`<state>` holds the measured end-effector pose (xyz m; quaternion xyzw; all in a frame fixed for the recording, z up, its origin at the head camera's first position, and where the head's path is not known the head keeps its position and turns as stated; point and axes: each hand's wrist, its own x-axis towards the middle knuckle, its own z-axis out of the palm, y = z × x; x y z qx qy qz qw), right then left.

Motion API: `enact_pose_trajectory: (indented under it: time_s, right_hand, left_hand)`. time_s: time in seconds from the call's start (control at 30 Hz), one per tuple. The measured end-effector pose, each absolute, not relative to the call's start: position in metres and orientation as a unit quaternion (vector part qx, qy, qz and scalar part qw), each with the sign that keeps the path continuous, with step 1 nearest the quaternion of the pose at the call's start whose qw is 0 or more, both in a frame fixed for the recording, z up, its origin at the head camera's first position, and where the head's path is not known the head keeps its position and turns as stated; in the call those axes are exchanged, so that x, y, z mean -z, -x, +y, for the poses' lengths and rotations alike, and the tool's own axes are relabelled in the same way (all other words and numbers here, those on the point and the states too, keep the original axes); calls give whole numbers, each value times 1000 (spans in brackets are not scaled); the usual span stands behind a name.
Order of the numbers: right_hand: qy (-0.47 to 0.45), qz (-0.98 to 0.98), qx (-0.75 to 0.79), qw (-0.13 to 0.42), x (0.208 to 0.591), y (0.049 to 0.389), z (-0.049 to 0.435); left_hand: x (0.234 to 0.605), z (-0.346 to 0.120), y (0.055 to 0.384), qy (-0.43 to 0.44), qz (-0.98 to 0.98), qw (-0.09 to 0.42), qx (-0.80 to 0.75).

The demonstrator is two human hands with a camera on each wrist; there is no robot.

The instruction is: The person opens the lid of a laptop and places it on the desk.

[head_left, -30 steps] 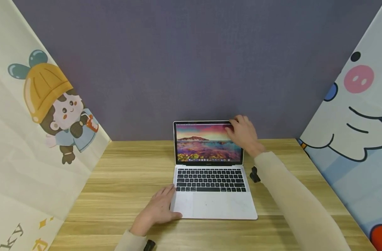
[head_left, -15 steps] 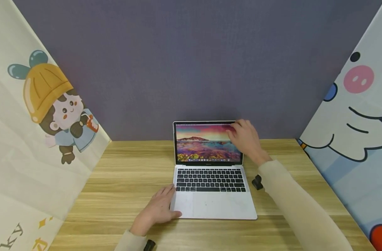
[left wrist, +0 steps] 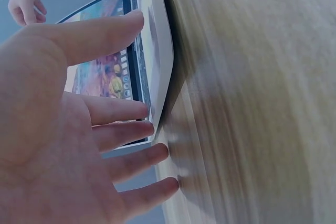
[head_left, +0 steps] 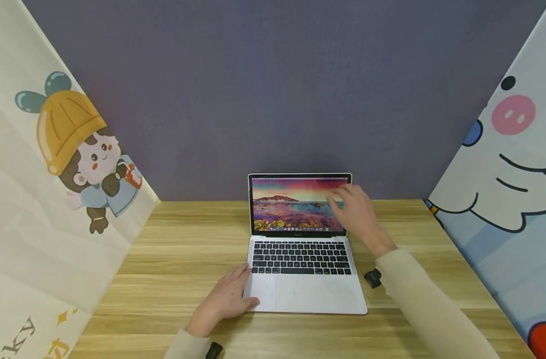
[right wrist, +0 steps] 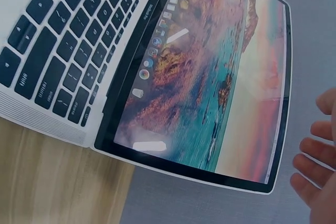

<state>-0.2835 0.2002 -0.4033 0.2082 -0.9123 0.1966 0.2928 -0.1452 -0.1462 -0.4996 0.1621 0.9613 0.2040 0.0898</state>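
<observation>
A silver laptop point(head_left: 309, 294) stands open on the wooden table, its lit screen point(head_left: 282, 204) showing a colourful seaside picture. My left hand point(head_left: 228, 296) rests at the laptop's front left corner, thumb on the front edge and fingers along the left side. In the left wrist view, that hand's fingers point(left wrist: 126, 163) are spread and fairly straight beside the base. My right hand point(head_left: 355, 209) is in front of the screen's right part in the head view. The right wrist view shows the right hand point(right wrist: 320, 156) apart from the lid, its fingers loosely bent and holding nothing.
The wooden table point(head_left: 174, 259) extends to both sides of the laptop. A grey-blue wall panel point(head_left: 273, 99) rises close behind the screen. Cartoon-printed sheets point(head_left: 26, 199) flank the table on both sides.
My right hand has left the lid's top right corner and drawn back, down and slightly right. The left hand and the laptop stay where they were.
</observation>
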Motion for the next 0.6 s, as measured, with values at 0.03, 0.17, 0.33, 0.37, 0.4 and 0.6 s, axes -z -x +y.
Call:
enact_pose_trajectory:
  time_s: [0.03, 0.17, 0.33, 0.37, 0.4, 0.6]
  right_hand:
    - [-208, -912, -198, 294, 404, 281, 200]
    - [-214, -905, -202, 308, 408, 273, 202]
    - [-221, -895, -206, 328, 412, 263, 204]
    - [-221, -894, -208, 331, 412, 260, 204]
    - [-221, -893, -209, 333, 413, 258, 205]
    - [-210, -898, -214, 323, 417, 244, 207]
  left_hand:
    - [499, -146, 145, -162, 961, 88, -205]
    - [498, -145, 145, -160, 962, 77, -207]
    - [497, -145, 145, -158, 963, 57, -211]
    - [496, -145, 146, -157, 963, 53, -213]
    - [496, -145, 146, -156, 963, 48, -214]
    - [494, -144, 147, -139, 967, 29, -212]
